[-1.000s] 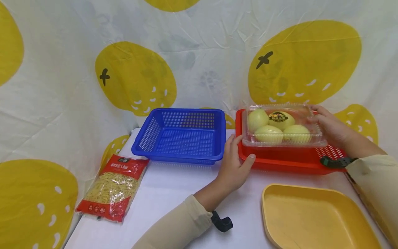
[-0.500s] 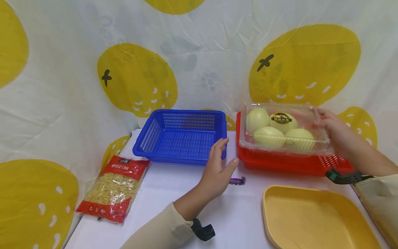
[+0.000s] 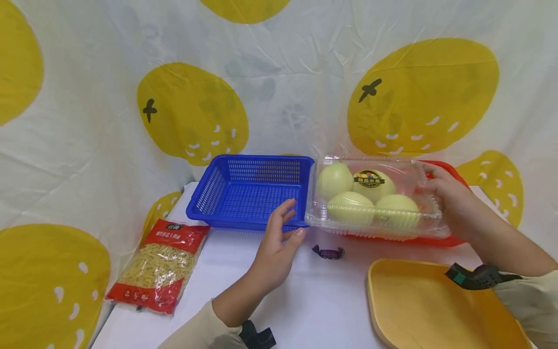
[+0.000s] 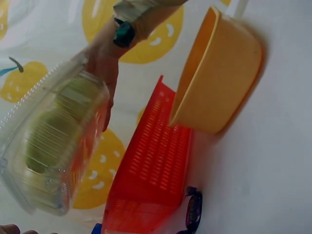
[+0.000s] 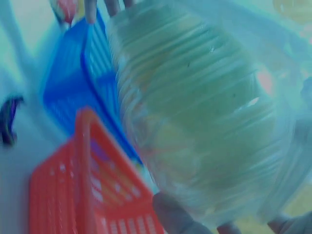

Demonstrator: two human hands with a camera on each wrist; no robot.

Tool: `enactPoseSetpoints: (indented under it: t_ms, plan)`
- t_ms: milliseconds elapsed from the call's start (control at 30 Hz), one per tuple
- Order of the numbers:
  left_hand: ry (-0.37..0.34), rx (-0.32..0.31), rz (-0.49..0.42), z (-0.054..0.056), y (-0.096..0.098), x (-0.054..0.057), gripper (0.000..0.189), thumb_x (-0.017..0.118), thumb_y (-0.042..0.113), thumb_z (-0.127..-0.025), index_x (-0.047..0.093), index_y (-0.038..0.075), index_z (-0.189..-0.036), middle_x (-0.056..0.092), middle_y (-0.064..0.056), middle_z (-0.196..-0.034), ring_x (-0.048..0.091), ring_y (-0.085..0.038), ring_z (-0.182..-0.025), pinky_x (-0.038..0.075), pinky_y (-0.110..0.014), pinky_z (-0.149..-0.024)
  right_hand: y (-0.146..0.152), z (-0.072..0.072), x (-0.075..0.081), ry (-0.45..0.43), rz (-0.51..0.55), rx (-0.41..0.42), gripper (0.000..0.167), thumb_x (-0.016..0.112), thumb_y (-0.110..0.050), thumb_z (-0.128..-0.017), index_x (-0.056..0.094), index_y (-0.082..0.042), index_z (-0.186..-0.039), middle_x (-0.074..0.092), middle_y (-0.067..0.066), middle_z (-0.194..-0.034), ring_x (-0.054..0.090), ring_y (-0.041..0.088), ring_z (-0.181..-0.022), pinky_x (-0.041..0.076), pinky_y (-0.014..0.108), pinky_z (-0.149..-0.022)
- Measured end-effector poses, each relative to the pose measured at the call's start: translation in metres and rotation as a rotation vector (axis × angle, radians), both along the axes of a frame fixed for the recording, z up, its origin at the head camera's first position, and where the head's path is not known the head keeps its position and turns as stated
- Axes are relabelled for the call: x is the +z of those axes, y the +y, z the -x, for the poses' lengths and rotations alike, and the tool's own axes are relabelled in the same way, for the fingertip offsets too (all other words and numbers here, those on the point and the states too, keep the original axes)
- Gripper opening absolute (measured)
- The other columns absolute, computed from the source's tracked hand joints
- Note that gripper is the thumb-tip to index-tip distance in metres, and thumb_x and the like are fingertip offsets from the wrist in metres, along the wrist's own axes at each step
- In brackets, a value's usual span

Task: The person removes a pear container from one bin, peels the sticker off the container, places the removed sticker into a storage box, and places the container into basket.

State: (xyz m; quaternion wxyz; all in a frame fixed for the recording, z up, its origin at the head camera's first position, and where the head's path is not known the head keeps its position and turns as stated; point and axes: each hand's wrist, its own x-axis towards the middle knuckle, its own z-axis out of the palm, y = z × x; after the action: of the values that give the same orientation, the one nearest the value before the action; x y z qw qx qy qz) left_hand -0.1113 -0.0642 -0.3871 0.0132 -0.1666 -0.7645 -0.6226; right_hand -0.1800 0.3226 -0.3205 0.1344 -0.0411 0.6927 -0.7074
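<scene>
My right hand [image 3: 451,201] grips the right end of a clear plastic fruit box [image 3: 368,182] with a dark label. Several pale yellow-green round fruits show through it. The box is held above the red basket [image 3: 449,241], its left end beside the blue basket [image 3: 244,223]. In the right wrist view the ribbed box wall [image 5: 195,112] fills the middle, with fingertips below it. My left hand [image 3: 274,257] is held in front of the blue basket's right corner, fingers extended, holding nothing. Only its fingertips show in the left wrist view.
A purple-wrapped candy [image 3: 329,252] lies on the white table in front of the baskets. At the front right stands a yellow tub [image 3: 427,291]. A red bag of pasta [image 3: 159,264] lies at the left. A patterned curtain [image 3: 296,87] hangs behind.
The fruit box has moved left and nearer in my right hand, from over the red basket toward the blue one. My left hand has drawn back leftward, uncovering the candy.
</scene>
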Motion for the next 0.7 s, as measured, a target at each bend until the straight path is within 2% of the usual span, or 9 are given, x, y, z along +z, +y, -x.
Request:
enactPoseSetpoints:
  t_ms: [67,233,300,467,600,700]
  plan:
    - [0.003,0.008,-0.009,-0.005,-0.006,0.001,0.062,0.055,0.024,-0.111,0.028,0.036,-0.166,0.029,0.005,-0.17,0.04,-0.024,-0.152,0.048,-0.055,-0.113,-0.006,-0.006,-0.002,-0.017,-0.002,0.012,0.038,0.048,-0.019,-0.111,0.039,-0.036,-0.145,0.058,-0.012,-0.134,0.067,0.011,-0.109,0.064,0.032,-0.085]
    - [0.027,0.03,-0.038,-0.018,-0.023,0.001,0.061,0.053,0.016,-0.111,0.031,0.031,-0.165,0.032,0.006,-0.17,0.038,-0.022,-0.154,0.048,-0.052,-0.114,-0.025,-0.02,-0.01,0.025,0.005,0.074,0.046,0.047,-0.017,-0.112,0.033,-0.035,-0.152,0.054,-0.005,-0.14,0.068,0.017,-0.111,0.064,0.037,-0.085]
    - [0.036,0.034,-0.052,-0.023,-0.031,-0.001,0.06,0.052,0.012,-0.111,0.032,0.027,-0.165,0.033,0.003,-0.17,0.038,-0.025,-0.154,0.048,-0.049,-0.114,-0.035,-0.025,-0.012,0.031,-0.016,0.08,0.05,0.049,-0.018,-0.112,0.029,-0.035,-0.155,0.05,-0.002,-0.143,0.067,0.018,-0.114,0.064,0.039,-0.087]
    - [0.075,0.066,-0.067,-0.035,-0.053,-0.01,0.058,0.051,0.003,-0.109,0.039,0.02,-0.163,0.038,-0.006,-0.168,0.039,-0.034,-0.153,0.05,-0.036,-0.112,-0.068,-0.037,-0.014,0.041,-0.075,0.08,0.059,0.052,-0.018,-0.109,0.022,-0.028,-0.158,0.032,0.011,-0.151,0.064,0.022,-0.114,0.064,0.041,-0.087]
    - [0.109,0.108,-0.077,-0.047,-0.072,-0.016,0.055,0.051,0.002,-0.109,0.042,0.018,-0.161,0.041,-0.006,-0.167,0.042,-0.029,-0.152,0.051,-0.028,-0.109,-0.095,-0.046,-0.015,0.037,-0.079,0.084,0.065,0.053,-0.017,-0.107,0.018,-0.019,-0.162,0.028,0.02,-0.153,0.064,0.027,-0.11,0.065,0.042,-0.083]
    - [0.109,0.125,-0.083,-0.057,-0.084,-0.019,0.053,0.049,0.001,-0.109,0.042,0.012,-0.161,0.041,-0.011,-0.167,0.042,-0.025,-0.151,0.05,-0.025,-0.108,-0.113,-0.052,-0.018,0.032,-0.083,0.074,0.07,0.057,-0.018,-0.105,0.018,-0.014,-0.164,0.03,0.022,-0.155,0.061,0.031,-0.113,0.065,0.044,-0.083]
